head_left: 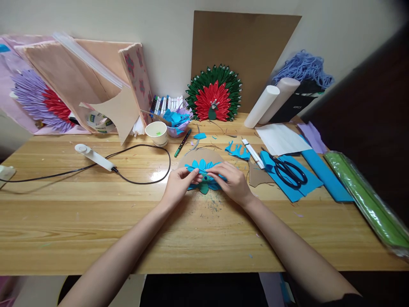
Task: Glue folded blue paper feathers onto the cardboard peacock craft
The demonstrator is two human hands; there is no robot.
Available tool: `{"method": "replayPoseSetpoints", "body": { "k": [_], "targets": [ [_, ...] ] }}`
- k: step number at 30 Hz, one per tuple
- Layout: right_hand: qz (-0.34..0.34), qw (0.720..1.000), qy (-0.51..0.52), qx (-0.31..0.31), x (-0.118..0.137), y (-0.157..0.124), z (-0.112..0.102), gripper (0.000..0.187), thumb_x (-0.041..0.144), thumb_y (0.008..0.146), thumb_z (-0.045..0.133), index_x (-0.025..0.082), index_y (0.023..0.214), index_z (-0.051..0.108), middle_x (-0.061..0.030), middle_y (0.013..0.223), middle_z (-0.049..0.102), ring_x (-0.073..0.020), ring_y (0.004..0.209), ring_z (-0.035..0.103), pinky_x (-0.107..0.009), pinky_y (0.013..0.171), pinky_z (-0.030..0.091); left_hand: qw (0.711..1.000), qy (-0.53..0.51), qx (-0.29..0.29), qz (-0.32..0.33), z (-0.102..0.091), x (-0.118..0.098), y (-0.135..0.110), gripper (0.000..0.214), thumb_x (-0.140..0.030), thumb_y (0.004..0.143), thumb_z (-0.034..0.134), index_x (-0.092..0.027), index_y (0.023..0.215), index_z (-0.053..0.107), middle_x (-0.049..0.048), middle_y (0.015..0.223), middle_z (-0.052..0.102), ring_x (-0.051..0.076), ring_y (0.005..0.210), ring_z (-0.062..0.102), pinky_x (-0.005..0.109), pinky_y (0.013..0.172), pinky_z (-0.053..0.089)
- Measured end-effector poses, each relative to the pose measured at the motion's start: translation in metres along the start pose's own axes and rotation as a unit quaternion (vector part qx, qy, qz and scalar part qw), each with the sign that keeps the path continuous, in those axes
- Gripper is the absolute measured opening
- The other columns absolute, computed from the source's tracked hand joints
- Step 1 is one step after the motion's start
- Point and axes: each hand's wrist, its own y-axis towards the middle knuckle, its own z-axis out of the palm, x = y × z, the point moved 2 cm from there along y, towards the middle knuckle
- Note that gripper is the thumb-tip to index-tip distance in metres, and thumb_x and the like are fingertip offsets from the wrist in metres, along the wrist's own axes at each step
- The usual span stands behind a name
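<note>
A half-round cardboard piece (196,156) lies at the table's middle with blue paper petals (204,165) fanned over it and a small teal body shape (203,188) at its base. My left hand (179,184) pinches a blue petal from the left side, fingers closed on it. My right hand (232,181) presses on the same petals from the right, fingertips curled together over the paper. The two hands nearly meet above the teal shape.
Black scissors (289,172) lie on blue paper (295,187) to the right, beside a green paper roll (367,200). A glue gun (94,157) with black cord (143,181) lies left. A paper cup (156,132), green marker (182,143), blue cut-outs (237,151) and a finished red-green paper peacock (213,94) stand behind.
</note>
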Motion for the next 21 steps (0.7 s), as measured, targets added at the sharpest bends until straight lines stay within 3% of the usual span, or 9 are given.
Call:
{"method": "replayPoseSetpoints", "body": {
  "k": [9,13,17,21],
  "targets": [
    [0.039,0.999,0.023,-0.008,0.001,-0.001,0.0,0.008,0.019,0.086,0.053,0.019,0.084,0.061,-0.0057,0.08,0.065,-0.0173,0.076,0.058,-0.033,0.072,0.046,0.999,-0.016,0.016,-0.032,0.001,-0.001,0.001,0.036,-0.046,0.064,0.07,-0.011,0.07,0.067,0.0069,0.071,0.07,0.015,0.064,0.065,0.029,0.07,0.054],
    [0.113,0.99,0.08,-0.019,0.0,0.001,-0.003,0.007,0.022,0.083,0.056,0.019,0.078,0.061,-0.0037,0.076,0.063,-0.0165,0.073,0.057,-0.031,0.07,0.046,0.999,0.016,0.029,-0.011,-0.004,-0.005,0.002,0.038,-0.046,0.069,0.067,-0.01,0.079,0.067,0.0091,0.078,0.07,0.018,0.072,0.066,0.031,0.072,0.053],
    [0.253,0.942,0.219,0.024,-0.007,0.001,-0.003,0.012,0.029,0.078,0.061,0.018,0.075,0.063,-0.0033,0.076,0.063,-0.0156,0.072,0.058,-0.028,0.065,0.046,0.988,0.078,0.035,0.129,-0.012,-0.021,0.001,0.04,-0.031,0.069,0.071,-0.016,0.105,0.064,0.0091,0.101,0.067,0.02,0.094,0.063,0.032,0.082,0.051],
    [0.337,0.871,0.345,0.09,-0.01,0.001,0.001,0.019,0.035,0.07,0.067,0.016,0.072,0.065,-0.0013,0.07,0.063,-0.0127,0.063,0.056,-0.025,0.058,0.044,0.962,0.158,0.049,0.22,-0.015,-0.033,-0.004,0.019,-0.024,0.072,0.068,-0.018,0.089,0.071,0.0072,0.095,0.069,0.019,0.093,0.062,0.03,0.084,0.048]
  ]
}}
